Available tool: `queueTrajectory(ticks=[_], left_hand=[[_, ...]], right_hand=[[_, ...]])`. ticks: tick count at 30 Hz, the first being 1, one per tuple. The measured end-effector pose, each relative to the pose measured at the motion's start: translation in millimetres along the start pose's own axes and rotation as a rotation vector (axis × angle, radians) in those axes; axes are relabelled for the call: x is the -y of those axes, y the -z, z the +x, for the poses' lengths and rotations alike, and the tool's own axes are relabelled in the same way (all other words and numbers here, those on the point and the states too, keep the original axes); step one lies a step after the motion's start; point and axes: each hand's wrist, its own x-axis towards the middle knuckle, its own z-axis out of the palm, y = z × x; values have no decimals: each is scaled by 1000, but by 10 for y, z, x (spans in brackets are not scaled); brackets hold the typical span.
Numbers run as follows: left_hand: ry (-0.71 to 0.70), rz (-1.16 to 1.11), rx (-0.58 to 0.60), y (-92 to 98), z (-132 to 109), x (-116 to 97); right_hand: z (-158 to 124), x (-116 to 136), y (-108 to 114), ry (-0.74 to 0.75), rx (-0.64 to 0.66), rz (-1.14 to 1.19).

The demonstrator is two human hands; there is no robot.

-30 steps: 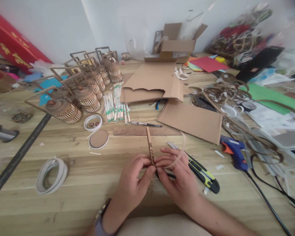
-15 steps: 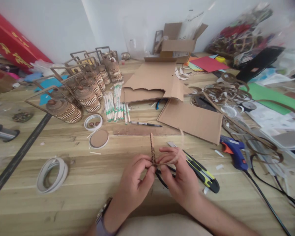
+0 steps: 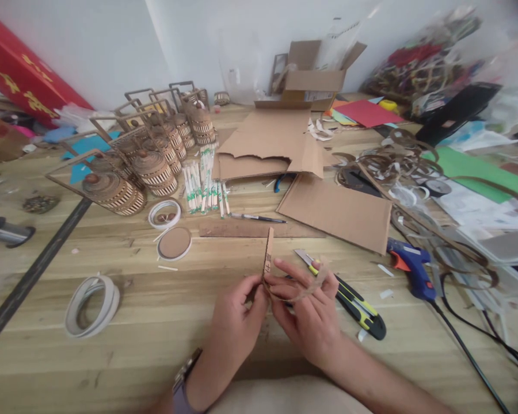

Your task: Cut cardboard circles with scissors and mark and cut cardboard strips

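My left hand [image 3: 240,316] is closed, pinching the lower end of a narrow cardboard strip [image 3: 268,253] that stands up away from me. A thin brown ribbon [image 3: 308,289] starts at that pinched end and curves over to the right. My right hand [image 3: 308,310] has the ribbon running between its fingers, the index finger stretched toward the cardboard strip and the thumb low beside my left fingertips. Right beside this hand lies a yellow and black utility knife [image 3: 356,307], blade out and partly covered by the fingers.
A blue glue gun [image 3: 412,267] with its cord lies right, near tangled brown ribbon [image 3: 406,155]. Cardboard sheets [image 3: 336,210], a pen [image 3: 259,218] and wrapped sticks [image 3: 202,184] lie ahead. Woven lanterns [image 3: 155,172] stand back left; a white tape roll [image 3: 90,305] lies left.
The cardboard strip has turned, showing more of its flat printed face. My right fingers have spread and stretched forward, and the ribbon's loose end has dropped lower.
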Motion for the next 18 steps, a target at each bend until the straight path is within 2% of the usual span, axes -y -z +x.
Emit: queueTrajectory(ticks=[7,14,18], left_hand=[[7,-31,42,36,5,-39],[45,-90,109,22,22,26],[27,-67,92,19,13,33]], right_hand=[[1,-62,4,-146,13,128],[-29,-68,-24,-77,7,121],[-46,-62,-37,-76,-19,108]])
